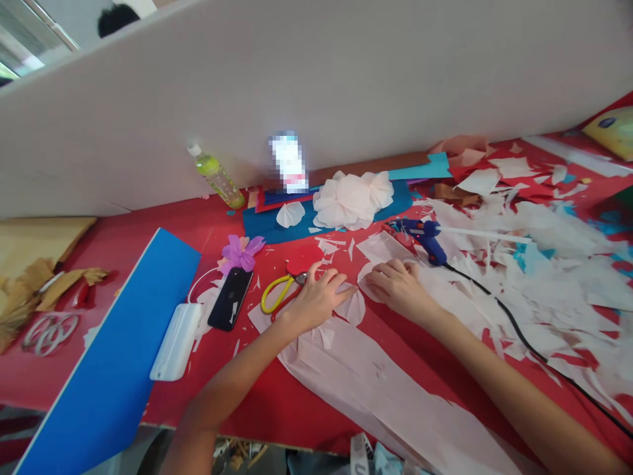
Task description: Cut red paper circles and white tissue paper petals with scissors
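Observation:
My left hand rests with its fingers apart at a small pale petal, beside the yellow-handled scissors. To its right, my right hand is closed over the edge of another pale piece; what its fingertips pinch is hidden. A long strip of pale pink paper runs from under my left hand toward the table's front edge. Behind the hands lies a ruffled pale flower with a loose petal next to it.
A blue glue gun with a black cord lies right of my right hand, near heaped paper scraps. On the left are a black phone, a white power bank, a blue board and a purple flower. A bottle leans against the partition.

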Demonstrator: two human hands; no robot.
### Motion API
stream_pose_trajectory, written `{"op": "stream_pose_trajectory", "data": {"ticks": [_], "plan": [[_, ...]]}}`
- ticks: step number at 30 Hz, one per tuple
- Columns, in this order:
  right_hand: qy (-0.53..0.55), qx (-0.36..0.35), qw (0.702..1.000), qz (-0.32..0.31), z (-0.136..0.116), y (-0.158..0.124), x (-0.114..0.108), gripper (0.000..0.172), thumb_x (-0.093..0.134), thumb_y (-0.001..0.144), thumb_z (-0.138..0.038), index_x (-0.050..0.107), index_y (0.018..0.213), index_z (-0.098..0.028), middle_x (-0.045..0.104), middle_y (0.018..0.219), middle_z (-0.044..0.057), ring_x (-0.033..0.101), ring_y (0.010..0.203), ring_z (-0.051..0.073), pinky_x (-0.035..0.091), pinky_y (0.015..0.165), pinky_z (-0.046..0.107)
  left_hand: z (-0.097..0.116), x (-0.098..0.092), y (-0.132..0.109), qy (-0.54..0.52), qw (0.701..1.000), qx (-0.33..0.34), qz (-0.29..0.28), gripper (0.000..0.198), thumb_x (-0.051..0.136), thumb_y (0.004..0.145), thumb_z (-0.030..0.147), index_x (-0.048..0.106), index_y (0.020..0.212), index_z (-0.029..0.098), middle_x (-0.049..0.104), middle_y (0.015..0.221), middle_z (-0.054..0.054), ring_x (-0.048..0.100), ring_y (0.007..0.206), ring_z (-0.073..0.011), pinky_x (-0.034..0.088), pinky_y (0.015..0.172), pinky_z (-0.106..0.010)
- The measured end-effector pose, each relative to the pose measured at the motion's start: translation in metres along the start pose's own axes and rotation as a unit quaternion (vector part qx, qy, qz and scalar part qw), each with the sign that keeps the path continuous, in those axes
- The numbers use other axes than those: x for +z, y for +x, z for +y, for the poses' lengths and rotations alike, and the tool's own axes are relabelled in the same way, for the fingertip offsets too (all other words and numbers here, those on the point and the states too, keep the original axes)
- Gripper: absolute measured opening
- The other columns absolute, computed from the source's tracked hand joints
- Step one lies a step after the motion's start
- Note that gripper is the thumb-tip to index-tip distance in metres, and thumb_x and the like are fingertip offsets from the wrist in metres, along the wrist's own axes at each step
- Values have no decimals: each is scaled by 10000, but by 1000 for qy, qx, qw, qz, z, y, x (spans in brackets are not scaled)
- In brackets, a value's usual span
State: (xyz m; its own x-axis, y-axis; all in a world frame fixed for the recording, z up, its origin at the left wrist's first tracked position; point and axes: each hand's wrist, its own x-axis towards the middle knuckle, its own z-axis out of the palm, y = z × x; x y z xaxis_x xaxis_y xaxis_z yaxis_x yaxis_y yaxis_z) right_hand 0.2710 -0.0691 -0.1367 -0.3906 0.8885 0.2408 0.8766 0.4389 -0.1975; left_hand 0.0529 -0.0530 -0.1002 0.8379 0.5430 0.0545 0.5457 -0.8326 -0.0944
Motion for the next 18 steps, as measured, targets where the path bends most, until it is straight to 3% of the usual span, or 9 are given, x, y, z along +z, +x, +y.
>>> {"op": "stream_pose_trajectory", "data": {"ticks": [10,18], "plan": [[-10,-20,999,35,5,0,0,227,434,919,-248,614,799,-180,619,793,42,433,801,186,180,702,351,2,-1,-9,-39,999,12,-33,465,402,835,72,483,1251,263,522,1236,-58,401,1143,-231,147,1036,-559],[-84,-71,994,5,-3,-4,1,176,441,895,-163,596,811,-165,589,812,59,412,805,200,188,699,355,-9,-6,-2,-56,996,61,-40,468,405,821,38,505,1224,254,535,1262,-19,313,1268,-216,81,1073,-533]]}}
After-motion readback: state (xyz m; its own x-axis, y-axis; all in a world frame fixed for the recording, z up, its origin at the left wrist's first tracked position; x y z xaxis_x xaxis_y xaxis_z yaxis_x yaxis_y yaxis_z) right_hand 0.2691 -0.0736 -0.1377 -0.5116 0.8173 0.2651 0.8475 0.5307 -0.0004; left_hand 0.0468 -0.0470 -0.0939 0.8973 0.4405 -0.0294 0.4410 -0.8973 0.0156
